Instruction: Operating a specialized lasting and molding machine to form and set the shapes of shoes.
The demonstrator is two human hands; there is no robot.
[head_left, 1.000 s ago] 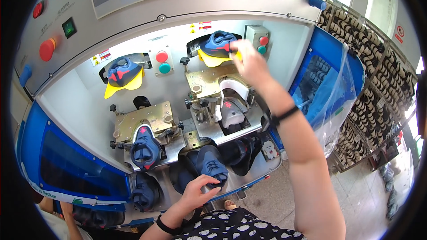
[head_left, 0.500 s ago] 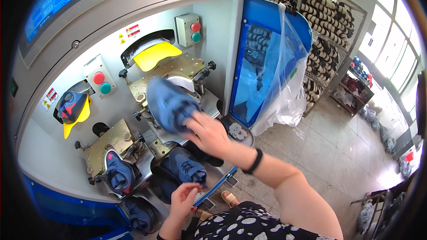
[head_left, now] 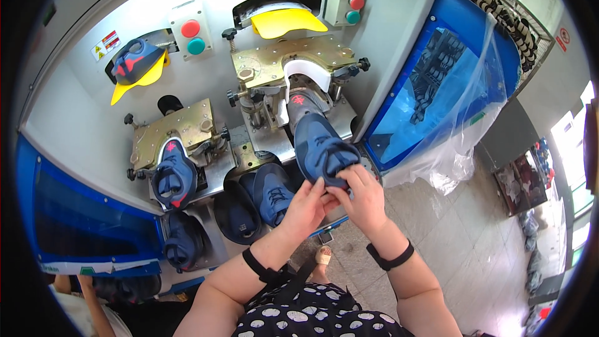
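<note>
My left hand [head_left: 306, 206] and my right hand [head_left: 363, 199] meet at the heel end of a blue sneaker [head_left: 319, 140]. Fingers of both hands are closed on its collar edge, and its toe end points away from me toward the right metal clamp [head_left: 284, 65] with its white curved pad [head_left: 310, 73]. A dark upper piece with a red mark [head_left: 299, 101] shows beyond the sneaker's toe; how the two touch is unclear. Just left of my left hand, another blue laced sneaker [head_left: 272, 195] rests on the machine's front ledge.
A blue shoe [head_left: 174, 178] sits in the left clamp [head_left: 175, 126]; another [head_left: 137, 61] hangs on a yellow-rimmed form behind. Dark shoes [head_left: 238, 218] line the ledge. Red and green buttons [head_left: 190, 29] are on the back wall. A blue door [head_left: 417, 87] with plastic sheet stands right. Another person's arm [head_left: 95, 306] shows lower left.
My right hand has brought the sneaker down, from blurred motion, to in front of the right clamp. My left hand has risen to join it at the collar. The view has shifted too.
</note>
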